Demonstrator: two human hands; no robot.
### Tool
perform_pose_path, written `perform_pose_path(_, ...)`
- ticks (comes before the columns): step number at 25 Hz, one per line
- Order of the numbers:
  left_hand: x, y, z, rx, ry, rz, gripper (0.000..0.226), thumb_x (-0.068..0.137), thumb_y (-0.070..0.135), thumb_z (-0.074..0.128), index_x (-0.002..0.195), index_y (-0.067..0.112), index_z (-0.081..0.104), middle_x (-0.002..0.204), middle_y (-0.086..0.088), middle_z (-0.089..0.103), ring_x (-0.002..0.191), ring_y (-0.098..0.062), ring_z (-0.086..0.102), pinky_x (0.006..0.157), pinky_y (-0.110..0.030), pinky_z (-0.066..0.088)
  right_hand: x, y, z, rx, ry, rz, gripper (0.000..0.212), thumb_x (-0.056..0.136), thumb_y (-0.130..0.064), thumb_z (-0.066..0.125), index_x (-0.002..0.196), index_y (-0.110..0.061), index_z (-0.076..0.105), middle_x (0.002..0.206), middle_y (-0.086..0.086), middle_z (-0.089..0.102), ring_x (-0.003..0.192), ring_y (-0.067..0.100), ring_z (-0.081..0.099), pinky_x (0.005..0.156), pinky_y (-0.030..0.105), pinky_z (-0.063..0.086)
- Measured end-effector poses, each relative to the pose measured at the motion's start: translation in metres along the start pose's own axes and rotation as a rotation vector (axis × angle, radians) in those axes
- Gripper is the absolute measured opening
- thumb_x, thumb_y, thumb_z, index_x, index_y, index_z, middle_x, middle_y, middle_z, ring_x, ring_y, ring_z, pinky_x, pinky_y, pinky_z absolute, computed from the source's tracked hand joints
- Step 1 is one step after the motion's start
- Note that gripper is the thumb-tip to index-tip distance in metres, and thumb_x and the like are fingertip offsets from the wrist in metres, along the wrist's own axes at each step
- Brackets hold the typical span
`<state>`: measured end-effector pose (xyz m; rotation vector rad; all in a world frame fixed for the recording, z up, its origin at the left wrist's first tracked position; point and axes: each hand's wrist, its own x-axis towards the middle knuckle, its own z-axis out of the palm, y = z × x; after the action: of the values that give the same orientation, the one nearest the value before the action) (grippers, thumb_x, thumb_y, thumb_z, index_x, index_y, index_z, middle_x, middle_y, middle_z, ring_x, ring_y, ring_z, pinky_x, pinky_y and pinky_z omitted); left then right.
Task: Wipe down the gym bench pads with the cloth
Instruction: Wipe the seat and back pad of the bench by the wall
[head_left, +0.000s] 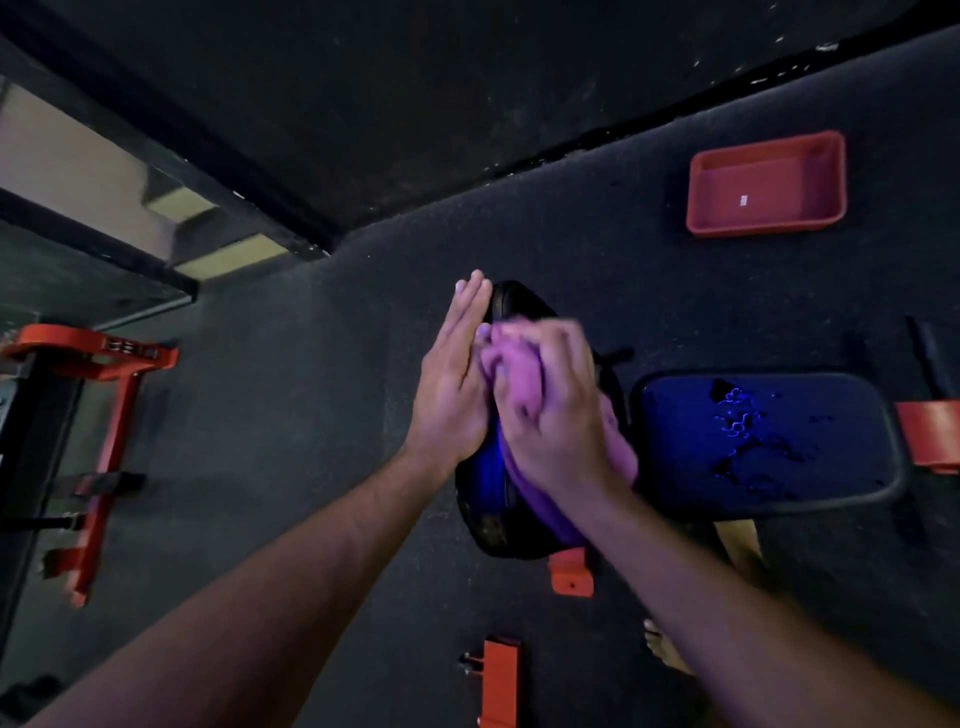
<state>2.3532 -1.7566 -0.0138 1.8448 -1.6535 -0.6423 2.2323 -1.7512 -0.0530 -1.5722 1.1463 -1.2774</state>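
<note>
The upright back pad (480, 499) of the bench stands edge-on in the middle of the head view, dark with a blue sheen. My left hand (454, 384) lies flat against its left side, fingers straight. My right hand (550, 400) grips a bunched purple cloth (511, 364) and presses it onto the pad's top and right side; the hand is blurred. The cloth hangs down under my right wrist. To the right lies the flat seat pad (769, 441), dark blue with wet drops on it.
A red plastic tray (766, 184) sits on the dark floor at the upper right. Red frame parts (501, 680) of the bench show below the pad and at the right edge. A red rack (98, 415) stands at the left. My bare foot (665, 649) is on the floor.
</note>
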Motion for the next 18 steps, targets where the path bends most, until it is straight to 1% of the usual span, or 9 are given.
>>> perform_pose_path(1, 0.001, -0.001, 0.000, -0.002, -0.001, 0.002, 0.047, 0.114, 0.019, 0.037, 0.159, 0.009, 0.039, 0.169, -0.001, 0.031, 0.158, -0.009, 0.019, 0.125, -0.016, 0.015, 0.036, 0.008, 0.007, -0.003, 0.037, 0.022, 0.028, 0.095, -0.029, 0.056, 0.118, -0.013, 0.064, 0.117, 0.004, 0.057, 0.108, 0.020, 0.058, 0.095, 0.036, 0.049)
perform_pose_path(3, 0.002, -0.001, 0.000, 0.028, 0.001, -0.020, 0.046, 0.114, 0.021, 0.037, 0.159, 0.010, 0.039, 0.169, 0.001, 0.031, 0.158, -0.006, 0.018, 0.125, -0.015, 0.014, 0.077, 0.034, 0.011, 0.033, 0.098, 0.153, 0.023, 0.094, -0.034, 0.055, 0.110, -0.021, 0.064, 0.114, -0.001, 0.058, 0.106, 0.018, 0.059, 0.094, 0.046, 0.051)
perform_pose_path(6, 0.001, 0.004, 0.000, 0.050, -0.013, -0.022, 0.048, 0.115, 0.025, 0.035, 0.161, 0.012, 0.035, 0.170, 0.006, 0.027, 0.158, -0.001, 0.012, 0.124, -0.013, 0.011, 0.029, 0.059, 0.003, 0.035, 0.032, 0.314, 0.027, 0.096, -0.046, 0.049, 0.114, -0.029, 0.059, 0.118, -0.007, 0.054, 0.111, 0.013, 0.057, 0.095, 0.050, 0.051)
perform_pose_path(8, 0.002, 0.003, -0.001, 0.079, -0.036, -0.015, 0.050, 0.114, 0.027, 0.033, 0.162, 0.012, 0.031, 0.171, 0.007, 0.022, 0.158, 0.001, 0.006, 0.125, -0.014, 0.008, -0.033, 0.047, -0.009, 0.075, 0.019, 0.359, 0.027, 0.099, -0.044, 0.051, 0.121, -0.028, 0.057, 0.120, -0.009, 0.052, 0.113, 0.009, 0.056, 0.098, 0.046, 0.051)
perform_pose_path(11, 0.004, 0.001, -0.002, 0.147, -0.097, 0.027, 0.053, 0.114, 0.031, 0.031, 0.164, 0.013, 0.025, 0.173, 0.008, 0.014, 0.158, 0.001, -0.004, 0.128, -0.020, 0.003, -0.089, 0.012, -0.020, 0.085, -0.026, 0.224, 0.028, 0.101, -0.030, 0.053, 0.127, -0.020, 0.057, 0.125, -0.006, 0.053, 0.121, 0.011, 0.056, 0.103, 0.029, 0.047)
perform_pose_path(12, 0.005, 0.000, -0.002, 0.163, -0.122, 0.041, 0.055, 0.114, 0.032, 0.029, 0.165, 0.013, 0.023, 0.173, 0.008, 0.011, 0.158, 0.001, -0.007, 0.130, -0.023, 0.001, -0.083, 0.006, -0.020, 0.087, -0.035, 0.191, 0.029, 0.100, -0.027, 0.054, 0.127, -0.018, 0.058, 0.125, -0.005, 0.052, 0.121, 0.012, 0.056, 0.102, 0.027, 0.046)
perform_pose_path(14, 0.006, 0.001, -0.003, 0.174, -0.160, 0.041, 0.057, 0.113, 0.035, 0.026, 0.166, 0.014, 0.018, 0.173, 0.010, 0.006, 0.157, 0.002, -0.012, 0.131, -0.030, -0.003, -0.037, 0.006, -0.012, 0.058, -0.017, 0.174, 0.029, 0.097, -0.025, 0.054, 0.124, -0.019, 0.058, 0.122, -0.006, 0.051, 0.117, 0.013, 0.056, 0.100, 0.033, 0.049)
perform_pose_path(16, 0.007, 0.001, -0.004, 0.182, -0.173, 0.035, 0.058, 0.113, 0.037, 0.023, 0.166, 0.015, 0.016, 0.174, 0.010, 0.003, 0.157, 0.003, -0.013, 0.130, -0.030, -0.006, 0.026, 0.018, 0.001, 0.059, 0.014, 0.192, 0.028, 0.093, -0.033, 0.050, 0.117, -0.022, 0.061, 0.116, -0.006, 0.053, 0.112, 0.013, 0.056, 0.098, 0.043, 0.049)
perform_pose_path(18, 0.008, 0.001, -0.004, 0.186, -0.182, 0.047, 0.058, 0.113, 0.038, 0.022, 0.166, 0.016, 0.015, 0.173, 0.011, 0.003, 0.157, 0.003, -0.012, 0.130, -0.027, -0.007, 0.074, 0.035, 0.005, 0.042, 0.023, 0.195, 0.026, 0.092, -0.041, 0.048, 0.108, -0.026, 0.061, 0.108, -0.013, 0.055, 0.107, 0.014, 0.057, 0.097, 0.047, 0.049)
